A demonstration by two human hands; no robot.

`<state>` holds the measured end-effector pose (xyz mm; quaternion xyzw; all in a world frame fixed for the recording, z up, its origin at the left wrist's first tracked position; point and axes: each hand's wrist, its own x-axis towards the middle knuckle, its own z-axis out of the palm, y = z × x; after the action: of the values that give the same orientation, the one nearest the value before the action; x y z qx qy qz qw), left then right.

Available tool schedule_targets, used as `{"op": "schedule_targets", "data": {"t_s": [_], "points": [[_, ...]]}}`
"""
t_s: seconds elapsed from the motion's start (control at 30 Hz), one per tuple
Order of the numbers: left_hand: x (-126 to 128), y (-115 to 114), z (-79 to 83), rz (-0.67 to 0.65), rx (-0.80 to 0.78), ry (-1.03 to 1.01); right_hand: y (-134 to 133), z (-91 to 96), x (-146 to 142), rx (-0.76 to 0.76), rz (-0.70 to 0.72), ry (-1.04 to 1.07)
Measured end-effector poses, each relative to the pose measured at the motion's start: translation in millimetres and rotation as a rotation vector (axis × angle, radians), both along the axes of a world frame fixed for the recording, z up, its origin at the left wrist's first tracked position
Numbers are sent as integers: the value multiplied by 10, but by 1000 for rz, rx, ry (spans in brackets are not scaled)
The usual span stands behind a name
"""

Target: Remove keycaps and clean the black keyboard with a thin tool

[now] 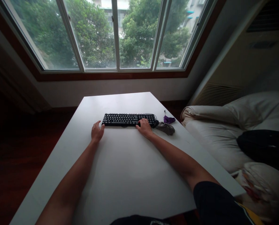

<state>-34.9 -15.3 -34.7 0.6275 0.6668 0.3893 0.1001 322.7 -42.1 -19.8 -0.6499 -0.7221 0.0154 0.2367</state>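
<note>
A black keyboard (120, 118) lies flat on the white table (120, 162), its long side facing me. My left hand (97, 132) rests beside its left end, fingers apart and thumb at the near corner. Over the near edge, right of the middle, my right hand (144, 126) has its fingers bent across the keys and its thumb at the front, gripping the keyboard. A black cable is bunched at the keyboard's right end. Just right of that lies a grey fuzzy cloth-like item (165, 128), with a small purple item (169, 119) behind it.
A pale sofa (210, 134) stands along the table's right side, with a dark bag-like object (266, 148) on it. Beyond the table's far edge are a wall and a wide window (117, 34). Dark red floor (36, 150) shows at the left.
</note>
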Motion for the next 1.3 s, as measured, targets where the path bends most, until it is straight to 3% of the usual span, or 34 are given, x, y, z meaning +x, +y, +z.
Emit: {"op": "schedule_targets", "data": {"t_s": [0.17,0.33,0.57,0.73,0.87,1.0,1.1,1.2,1.3], "points": [[22,-1,17,-39,24,-15,-186,-12,-116,73,35,12],[-18,-21,64,55,98,-23,-394,1,-285,53,105,2],[-123,0,22,57,96,56,-733,192,-409,-23,271,-137],[-112,-46,67,41,16,145,-927,376,-260,66,372,-228],[-74,-120,170,135,-44,220,-1029,360,112,156,216,-256],[-45,-128,212,177,-2,248,-964,250,613,85,47,-132],[-36,-117,214,142,9,237,-786,208,873,7,59,-12],[-45,-124,221,112,-19,224,-515,265,950,-42,66,176],[-61,-142,237,102,-56,236,-193,429,915,46,27,341]]}}
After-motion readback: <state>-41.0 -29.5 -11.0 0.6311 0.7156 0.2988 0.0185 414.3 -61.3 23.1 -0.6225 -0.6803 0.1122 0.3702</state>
